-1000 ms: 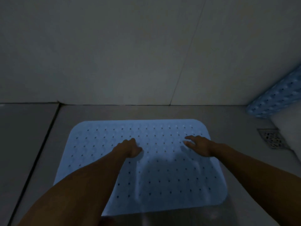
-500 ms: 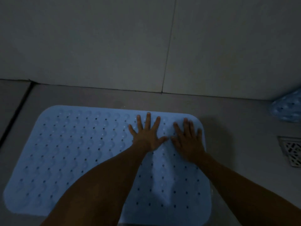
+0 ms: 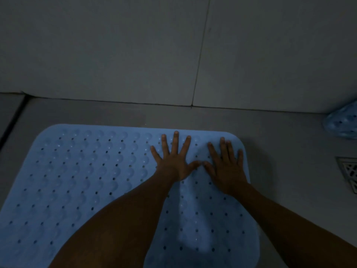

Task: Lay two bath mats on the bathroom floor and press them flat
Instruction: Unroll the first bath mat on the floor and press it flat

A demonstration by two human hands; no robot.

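A light blue bath mat (image 3: pixel 81 180) with rows of small holes lies spread on the grey tiled floor, its far edge close to the wall. My left hand (image 3: pixel 173 159) presses flat on it near the far edge, fingers spread. My right hand (image 3: pixel 226 167) lies flat beside it at the mat's far right corner, thumbs nearly touching. A second blue mat (image 3: pixel 342 123), still rolled or bunched, shows only partly at the right edge by the wall.
A metal floor drain (image 3: pixel 349 173) sits in the floor to the right of the mat. The tiled wall (image 3: pixel 135 55) rises just behind the mat. A dark floor joint (image 3: pixel 11 122) runs along the far left.
Both hands went from loosely curled mid-mat to flat with spread fingers, and have slid toward the far right corner. The view has shifted right and closer.
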